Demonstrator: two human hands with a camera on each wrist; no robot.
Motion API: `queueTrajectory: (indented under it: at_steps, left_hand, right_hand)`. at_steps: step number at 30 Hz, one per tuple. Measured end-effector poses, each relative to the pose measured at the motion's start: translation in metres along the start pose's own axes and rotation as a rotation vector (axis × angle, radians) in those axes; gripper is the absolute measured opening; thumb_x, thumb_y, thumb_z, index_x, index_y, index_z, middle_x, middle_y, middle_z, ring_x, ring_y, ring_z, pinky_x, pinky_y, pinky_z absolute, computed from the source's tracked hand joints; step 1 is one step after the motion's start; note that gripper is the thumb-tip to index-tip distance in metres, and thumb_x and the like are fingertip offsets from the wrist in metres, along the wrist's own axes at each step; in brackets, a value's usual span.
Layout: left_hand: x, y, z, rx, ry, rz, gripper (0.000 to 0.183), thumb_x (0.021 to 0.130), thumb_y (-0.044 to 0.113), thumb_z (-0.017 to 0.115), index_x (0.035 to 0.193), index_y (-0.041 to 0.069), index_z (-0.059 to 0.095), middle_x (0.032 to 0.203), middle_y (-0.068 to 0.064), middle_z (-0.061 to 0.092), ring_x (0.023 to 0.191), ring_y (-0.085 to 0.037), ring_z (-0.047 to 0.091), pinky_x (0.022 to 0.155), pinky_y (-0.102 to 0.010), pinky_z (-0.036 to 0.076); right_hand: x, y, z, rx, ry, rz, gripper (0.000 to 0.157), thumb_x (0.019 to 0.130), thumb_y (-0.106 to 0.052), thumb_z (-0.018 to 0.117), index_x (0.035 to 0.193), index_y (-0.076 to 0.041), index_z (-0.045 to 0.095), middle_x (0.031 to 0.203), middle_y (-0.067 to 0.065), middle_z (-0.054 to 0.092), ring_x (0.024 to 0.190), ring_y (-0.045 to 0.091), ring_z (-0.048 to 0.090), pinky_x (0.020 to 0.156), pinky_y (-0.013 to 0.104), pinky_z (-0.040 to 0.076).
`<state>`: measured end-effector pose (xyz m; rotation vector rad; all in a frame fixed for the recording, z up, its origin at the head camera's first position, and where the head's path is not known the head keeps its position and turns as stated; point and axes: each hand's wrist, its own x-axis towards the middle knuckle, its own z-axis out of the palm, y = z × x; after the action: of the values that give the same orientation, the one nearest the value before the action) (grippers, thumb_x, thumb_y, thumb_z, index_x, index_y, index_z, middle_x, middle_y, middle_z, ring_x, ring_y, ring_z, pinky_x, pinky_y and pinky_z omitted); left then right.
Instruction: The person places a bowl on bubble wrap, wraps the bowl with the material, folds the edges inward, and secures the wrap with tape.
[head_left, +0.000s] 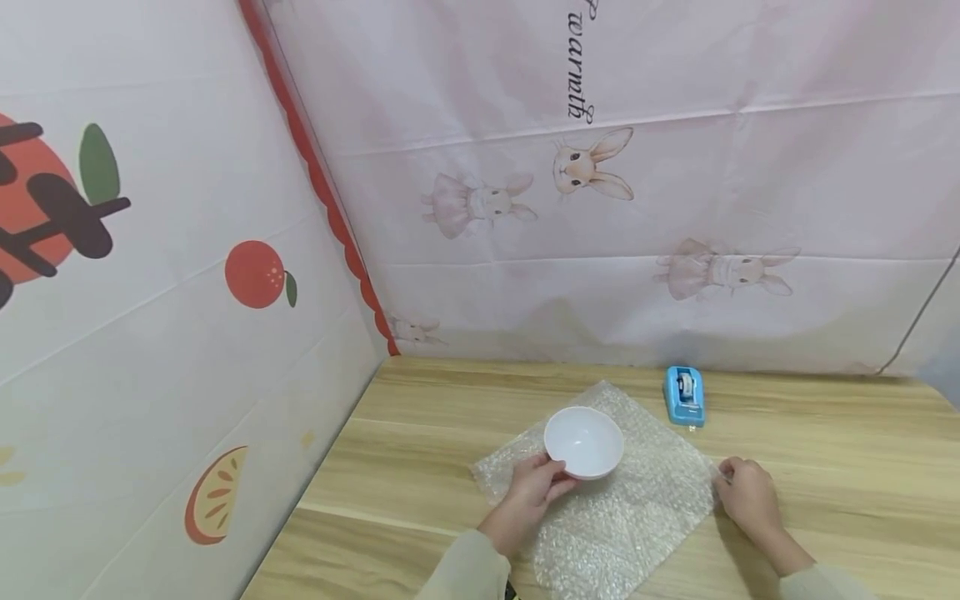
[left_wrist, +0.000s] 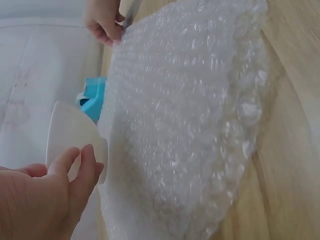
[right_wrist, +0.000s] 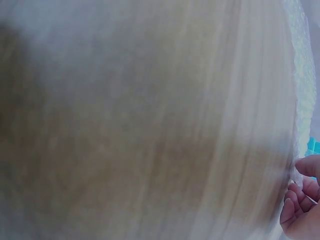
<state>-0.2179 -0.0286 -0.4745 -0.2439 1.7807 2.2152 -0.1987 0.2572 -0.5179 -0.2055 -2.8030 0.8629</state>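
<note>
A white bowl (head_left: pixel 584 440) is held by its near-left side in my left hand (head_left: pixel 534 487), thumb at the rim and fingers beneath. In the left wrist view the bowl (left_wrist: pixel 70 131) appears side-on, the fingers against its outer wall. Under it, a sheet of clear bubble wrap (head_left: pixel 637 508) lies turned cornerwise on the table. My right hand (head_left: pixel 750 497) pinches the sheet's right corner between thumb and fingers. At the edge of the right wrist view, that hand (right_wrist: pixel 302 205) shows only in part, with the bubble wrap (right_wrist: pixel 302 75) running up from it.
A blue tape dispenser (head_left: pixel 685 397) stands on the wooden table (head_left: pixel 420 400), beyond the sheet's right side. Behind the table hangs a pink cloth with rabbit prints (head_left: pixel 592 167). On the left is a white wall covering with fruit pictures (head_left: pixel 255 275).
</note>
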Motion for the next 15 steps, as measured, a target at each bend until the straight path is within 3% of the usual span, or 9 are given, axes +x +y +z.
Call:
queueTrajectory:
  at_steps: [8, 15]
  left_hand:
    - [0.002, -0.007, 0.012, -0.002, 0.001, -0.014, 0.045, 0.087, -0.004, 0.048, 0.127, -0.022, 0.036, 0.109, -0.034, 0.056, 0.103, -0.039, 0.061, 0.087, -0.036, 0.053]
    - [0.004, -0.013, 0.019, -0.019, 0.011, -0.011, 0.046, 0.085, -0.006, 0.049, 0.129, -0.019, 0.039, 0.107, -0.032, 0.057, 0.094, -0.031, 0.064, 0.084, -0.036, 0.054]
  right_hand:
    - [-0.002, 0.000, 0.000, 0.008, -0.004, 0.002, 0.021, 0.080, 0.001, 0.055, 0.090, 0.020, 0.056, 0.073, 0.021, 0.054, 0.065, 0.024, 0.051, 0.053, 0.028, 0.041]
    - [-0.002, -0.001, -0.001, 0.008, 0.002, -0.007, 0.021, 0.080, 0.001, 0.055, 0.090, 0.019, 0.056, 0.073, 0.022, 0.054, 0.065, 0.024, 0.051, 0.053, 0.028, 0.040]
